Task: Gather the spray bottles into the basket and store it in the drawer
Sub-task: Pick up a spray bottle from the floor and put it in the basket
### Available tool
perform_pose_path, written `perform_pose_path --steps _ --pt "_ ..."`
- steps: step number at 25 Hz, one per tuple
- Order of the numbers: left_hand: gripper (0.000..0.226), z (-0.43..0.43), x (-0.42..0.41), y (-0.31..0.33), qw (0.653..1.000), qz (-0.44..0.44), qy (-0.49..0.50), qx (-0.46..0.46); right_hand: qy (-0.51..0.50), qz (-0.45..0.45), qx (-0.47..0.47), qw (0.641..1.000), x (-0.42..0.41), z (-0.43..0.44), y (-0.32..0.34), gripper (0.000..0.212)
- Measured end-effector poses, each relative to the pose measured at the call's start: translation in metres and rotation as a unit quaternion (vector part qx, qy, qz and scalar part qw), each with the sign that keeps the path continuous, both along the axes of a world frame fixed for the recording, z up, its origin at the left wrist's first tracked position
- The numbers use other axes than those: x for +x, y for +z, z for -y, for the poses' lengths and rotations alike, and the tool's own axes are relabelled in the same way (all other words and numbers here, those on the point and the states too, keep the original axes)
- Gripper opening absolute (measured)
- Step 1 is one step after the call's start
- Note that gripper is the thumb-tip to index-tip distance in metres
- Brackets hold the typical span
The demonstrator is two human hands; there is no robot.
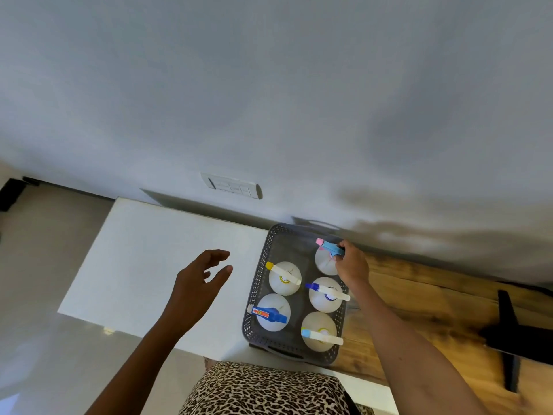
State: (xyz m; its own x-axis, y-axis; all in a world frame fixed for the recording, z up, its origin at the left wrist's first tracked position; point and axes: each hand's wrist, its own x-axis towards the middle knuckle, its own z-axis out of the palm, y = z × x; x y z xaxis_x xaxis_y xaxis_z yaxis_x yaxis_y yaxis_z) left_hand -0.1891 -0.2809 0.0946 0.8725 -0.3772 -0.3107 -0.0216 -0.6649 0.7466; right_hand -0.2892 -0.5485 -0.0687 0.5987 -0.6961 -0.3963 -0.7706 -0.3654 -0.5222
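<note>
A grey perforated basket (258, 283) stands on the white cabinet top (155, 265), partly over the wooden table. Several white spray bottles stand upright in it. One has a yellow-tipped head (282, 272), one a dark blue tip (326, 290), one a blue and red head (269, 314), one a light blue tip (320, 335). My right hand (351, 263) grips the pink and blue trigger head of the bottle (327, 248) in the far right corner of the basket. My left hand (199, 283) hovers open over the cabinet top, left of the basket.
A wooden table (419, 310) lies to the right, with a black object (514, 333) on it. A wall socket plate (233, 185) is on the grey wall behind. The tiled floor (39, 265) shows at the left. No drawer is visible.
</note>
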Motion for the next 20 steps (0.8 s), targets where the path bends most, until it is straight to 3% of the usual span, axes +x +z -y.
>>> perform_pose_path --steps 4,10,15,20 --pt "0.026 -0.006 -0.007 0.002 1.0 0.005 0.009 -0.009 0.013 0.015 -0.016 1.0 0.0 -0.003 0.01 0.042" --pt "0.026 -0.029 -0.019 0.011 0.998 0.026 0.047 -0.032 0.058 0.127 -0.086 0.987 0.011 -0.032 0.038 0.043" --pt "0.024 -0.071 -0.033 0.023 0.991 0.038 0.114 -0.054 0.11 0.215 -0.043 0.969 0.037 -0.091 0.07 0.032" --pt "0.022 -0.147 -0.066 0.037 0.967 0.055 0.234 -0.081 0.245 0.278 0.005 0.929 0.058 -0.193 0.112 0.028"
